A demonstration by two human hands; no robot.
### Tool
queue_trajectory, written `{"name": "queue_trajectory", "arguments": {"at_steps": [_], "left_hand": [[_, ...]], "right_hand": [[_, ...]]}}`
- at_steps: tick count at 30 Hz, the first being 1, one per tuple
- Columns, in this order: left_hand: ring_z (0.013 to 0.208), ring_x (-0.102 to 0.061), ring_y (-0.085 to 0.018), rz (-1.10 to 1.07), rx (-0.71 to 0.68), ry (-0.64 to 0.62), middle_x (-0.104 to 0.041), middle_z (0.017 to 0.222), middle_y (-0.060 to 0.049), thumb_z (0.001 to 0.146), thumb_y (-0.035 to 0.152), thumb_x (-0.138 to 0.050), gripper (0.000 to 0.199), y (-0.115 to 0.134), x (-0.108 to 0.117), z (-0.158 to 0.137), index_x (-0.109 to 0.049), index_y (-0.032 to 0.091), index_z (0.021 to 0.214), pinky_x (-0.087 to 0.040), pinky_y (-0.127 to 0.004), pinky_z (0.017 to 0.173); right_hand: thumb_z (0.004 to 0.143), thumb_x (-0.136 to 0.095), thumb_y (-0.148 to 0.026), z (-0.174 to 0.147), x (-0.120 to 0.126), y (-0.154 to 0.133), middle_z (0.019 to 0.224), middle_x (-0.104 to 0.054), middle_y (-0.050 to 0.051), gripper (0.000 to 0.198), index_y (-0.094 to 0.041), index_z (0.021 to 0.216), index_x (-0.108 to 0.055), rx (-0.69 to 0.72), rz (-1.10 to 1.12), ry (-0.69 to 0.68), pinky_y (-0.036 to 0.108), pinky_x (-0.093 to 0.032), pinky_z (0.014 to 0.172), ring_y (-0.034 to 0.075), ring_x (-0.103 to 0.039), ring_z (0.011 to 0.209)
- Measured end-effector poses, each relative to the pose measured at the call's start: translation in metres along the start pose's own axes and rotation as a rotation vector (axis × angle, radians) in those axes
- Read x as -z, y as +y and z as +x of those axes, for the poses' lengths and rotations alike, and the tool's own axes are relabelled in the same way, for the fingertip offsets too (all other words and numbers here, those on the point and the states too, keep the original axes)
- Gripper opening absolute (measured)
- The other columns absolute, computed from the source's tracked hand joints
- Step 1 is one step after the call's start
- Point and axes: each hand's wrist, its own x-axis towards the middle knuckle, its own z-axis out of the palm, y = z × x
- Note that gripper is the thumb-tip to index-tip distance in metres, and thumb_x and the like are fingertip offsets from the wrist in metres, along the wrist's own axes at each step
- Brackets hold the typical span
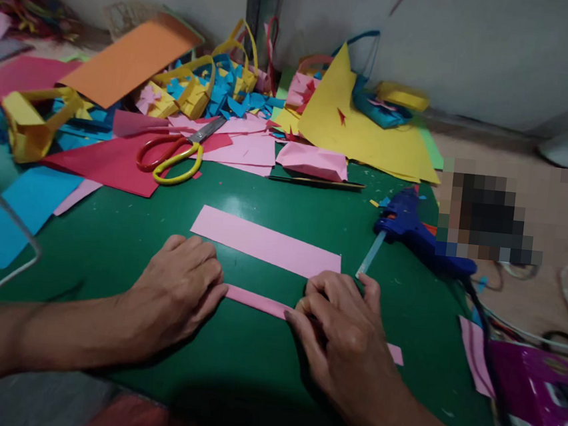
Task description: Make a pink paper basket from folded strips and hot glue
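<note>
left grip (179, 286): fingers curled in, pinching the left end of the folded pink strip (257, 300).
right grip (344, 319): bent over the strip's other end, thumb and fingers closed on it.
folded pink strip: narrow, stretched between both hands low over the green worktop (125, 238), slanting slightly down to the right.
flat pink strip (266, 241): wider, just beyond the folded one and nearly parallel; the right knuckles overlap its near corner (touching or not, i cannot tell).
glue gun (403, 224): blue, right of the flat strip, its pale glue stick (371, 255) slanting toward the right hand.
scissors (194, 143): one handle red, one yellow, lying partly on the red sheet (112, 163), blades pointing away.
far edge: small yellow baskets (194, 97) among blue paper bits (221, 83), an orange sheet (133, 58) to their left, a large yellow sheet (366, 134) to their right.
</note>
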Motion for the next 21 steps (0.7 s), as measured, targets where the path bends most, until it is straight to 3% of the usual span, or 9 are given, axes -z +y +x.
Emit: {"name": "queue_trajectory", "arguments": {"at_steps": [8,11,15,18,21], "left_hand": [[0.066,-0.044,-0.016,0.008,0.023,0.023,-0.051,0.067,-0.002,0.087,0.019,-0.045,0.022,0.004,0.000,0.002,-0.052,0.015,0.067,-0.029,-0.033,0.065],[0.070,-0.045,-0.016,-0.001,0.028,-0.014,-0.053,0.074,-0.002,0.087,0.018,-0.045,0.012,0.002,0.001,0.002,-0.056,0.016,0.083,-0.029,-0.032,0.066],[0.073,-0.045,-0.018,0.180,-0.132,-0.123,-0.050,0.082,-0.001,0.089,0.015,-0.042,0.043,0.003,0.006,0.008,-0.041,0.036,0.127,-0.028,-0.034,0.068],[0.075,-0.046,-0.019,0.297,-0.254,-0.235,-0.049,0.086,-0.001,0.091,0.020,-0.042,0.047,0.010,0.014,0.016,-0.036,0.047,0.129,-0.029,-0.036,0.070],[0.075,-0.047,-0.022,0.409,-0.334,-0.289,-0.049,0.084,-0.002,0.092,0.024,-0.042,0.046,0.018,0.017,0.022,-0.034,0.049,0.129,-0.030,-0.038,0.070]], "right_hand": [[0.085,-0.047,-0.019,0.000,-0.002,0.003,0.073,-0.053,0.003,0.018,-0.018,0.068,-0.053,0.021,-0.043,-0.011,0.045,-0.028,0.082,0.019,-0.047,0.071],[0.081,-0.052,-0.018,0.001,-0.002,0.003,0.075,-0.055,0.003,0.006,-0.018,0.075,-0.054,0.014,-0.041,-0.027,0.046,-0.027,0.082,0.021,-0.049,0.073],[0.080,-0.054,-0.016,0.001,0.001,0.002,0.082,-0.059,0.004,0.004,-0.018,0.084,-0.054,-0.011,-0.014,-0.053,0.046,-0.025,0.085,0.022,-0.051,0.079],[0.080,-0.050,-0.012,-0.002,0.002,0.003,0.087,-0.060,0.005,0.012,-0.018,0.088,-0.055,-0.046,0.011,-0.061,0.045,-0.025,0.086,0.022,-0.051,0.082],[0.080,-0.048,-0.010,-0.009,0.003,0.005,0.088,-0.060,0.006,0.016,-0.019,0.091,-0.055,-0.071,0.003,-0.046,0.046,-0.024,0.087,0.023,-0.051,0.085]]}}
